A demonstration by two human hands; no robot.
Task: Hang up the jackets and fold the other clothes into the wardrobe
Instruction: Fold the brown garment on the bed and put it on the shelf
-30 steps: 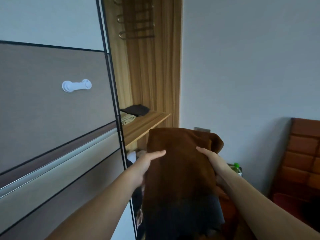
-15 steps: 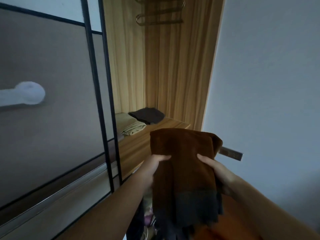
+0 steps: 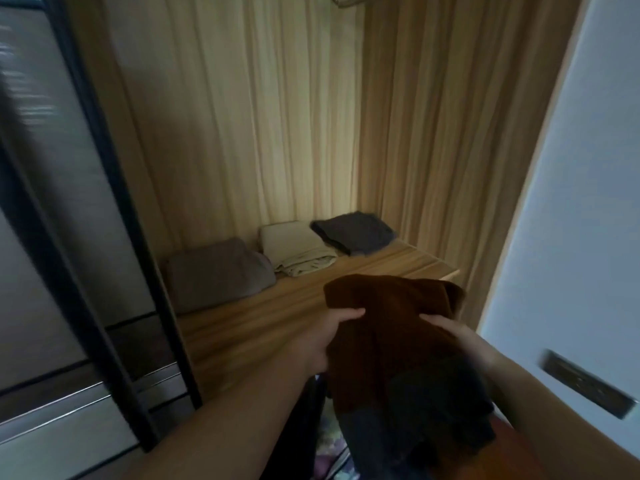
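I hold a folded brown garment [image 3: 391, 327] with a dark grey lower part in front of the open wardrobe. My left hand [image 3: 323, 336] grips its left edge and my right hand [image 3: 460, 337] grips its right edge. Its far end hangs over the front right of the wooden shelf [image 3: 242, 327]. At the back of that shelf lie three folded items: a taupe one [image 3: 218, 271] on the left, a cream one [image 3: 298, 247] in the middle, a dark grey one [image 3: 356, 232] on the right.
The sliding wardrobe door [image 3: 52, 237] with its dark frame stands at the left. A pale wall [image 3: 571, 202] with a dark switch plate [image 3: 585, 384] is at the right. A hanger [image 3: 349, 0] shows at the top edge. Below the shelf, more clothes lie in shadow.
I have come closer to the wardrobe and the shelf now fills the view. The brown garment has moved forward over the shelf's front edge, both hands holding it as before.
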